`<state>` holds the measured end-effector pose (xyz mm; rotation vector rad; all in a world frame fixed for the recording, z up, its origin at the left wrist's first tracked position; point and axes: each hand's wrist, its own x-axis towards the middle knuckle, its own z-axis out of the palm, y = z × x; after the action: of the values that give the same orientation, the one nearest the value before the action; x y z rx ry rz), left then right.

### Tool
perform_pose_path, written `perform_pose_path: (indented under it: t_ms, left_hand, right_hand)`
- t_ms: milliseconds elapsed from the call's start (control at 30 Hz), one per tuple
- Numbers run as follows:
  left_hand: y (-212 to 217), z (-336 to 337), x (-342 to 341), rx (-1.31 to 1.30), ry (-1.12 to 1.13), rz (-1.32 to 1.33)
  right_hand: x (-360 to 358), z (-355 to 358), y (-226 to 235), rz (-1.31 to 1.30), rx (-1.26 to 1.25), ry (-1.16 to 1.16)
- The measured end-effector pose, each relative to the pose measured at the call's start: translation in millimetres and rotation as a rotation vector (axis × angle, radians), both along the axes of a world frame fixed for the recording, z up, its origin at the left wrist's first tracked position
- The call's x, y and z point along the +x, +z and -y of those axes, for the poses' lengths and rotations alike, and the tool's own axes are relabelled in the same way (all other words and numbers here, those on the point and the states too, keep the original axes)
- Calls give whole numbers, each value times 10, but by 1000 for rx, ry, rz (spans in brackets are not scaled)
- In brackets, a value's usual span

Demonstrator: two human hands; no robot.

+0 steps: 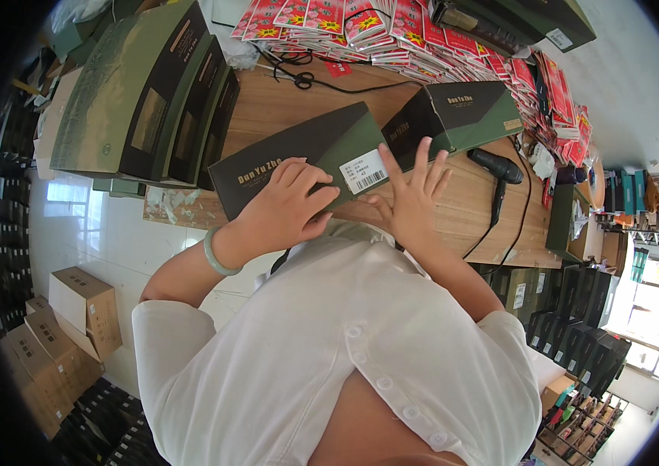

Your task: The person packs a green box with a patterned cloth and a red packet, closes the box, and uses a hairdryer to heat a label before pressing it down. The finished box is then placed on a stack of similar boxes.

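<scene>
A flat black and green box (298,151) lies at the near edge of the wooden table (454,210). A white barcode label (364,172) sits on its near right corner. My left hand (289,206), with a pale green bangle at the wrist, curls over the box's near edge and grips it. My right hand (413,194) is spread with fingers apart, its fingertips against the box's right end beside the label. A second black and green box (454,115) stands just beyond my right hand.
A black hair dryer (498,169) with its cord lies right of my hands. Stacked green boxes (143,93) fill the table's left. Red packets (392,31) cover the far side, with scissors (298,76) near them. Cardboard cartons (73,326) sit on the floor at left.
</scene>
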<state>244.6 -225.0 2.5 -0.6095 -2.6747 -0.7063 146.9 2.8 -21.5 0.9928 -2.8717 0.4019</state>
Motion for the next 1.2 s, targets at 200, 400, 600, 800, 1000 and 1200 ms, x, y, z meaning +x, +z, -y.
perform_pose_path:
  t_ms: [200, 400, 600, 800, 1000, 1200]
  left_hand:
    - [-17, 9, -14, 5, 58, -46]
    - [3, 9, -3, -19, 62, -56]
    - [-24, 37, -28, 16, 63, -54]
    - [12, 37, -21, -8, 66, -75]
    - [11, 41, 16, 140, 82, -24]
    - [22, 135, 13, 377, 210, -33]
  right_hand:
    - [-149, 96, 247, -37, -164, 19]
    - [-334, 935, 66, -135, -159, 161]
    - [-396, 963, -108, -58, -116, 181]
    - [-385, 940, -13, -172, -6, 105]
    - [-789, 696, -18, 317, -557, 45]
    - [-723, 357, -60, 903, -622, 50]
